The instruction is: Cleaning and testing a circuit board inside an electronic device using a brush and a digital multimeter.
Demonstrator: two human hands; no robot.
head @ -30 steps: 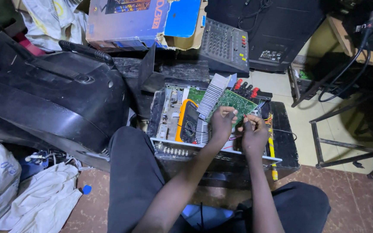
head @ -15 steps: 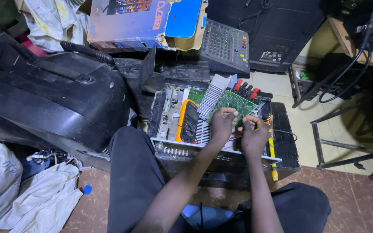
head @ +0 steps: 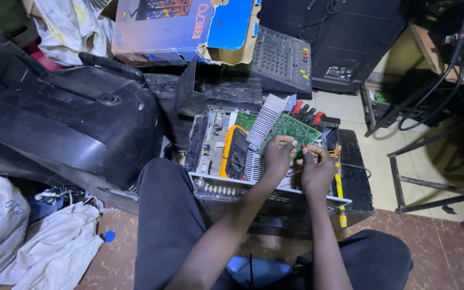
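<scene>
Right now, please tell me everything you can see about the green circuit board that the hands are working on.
The green circuit board is a flat rectangular board with many small parts on it, too small to tell apart. It is tilted, raised at an angle above the open metal chassis of an electronic unit. A ribbed silver heat sink runs along its left edge. The left hand touches its near edge with the fingertips; the right hand is beside it, at the near right corner. A yellow multimeter lies to its left.

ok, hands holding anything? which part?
Left hand grips the green board at its near edge. Right hand pinches something small beside it; cannot tell what.
</scene>
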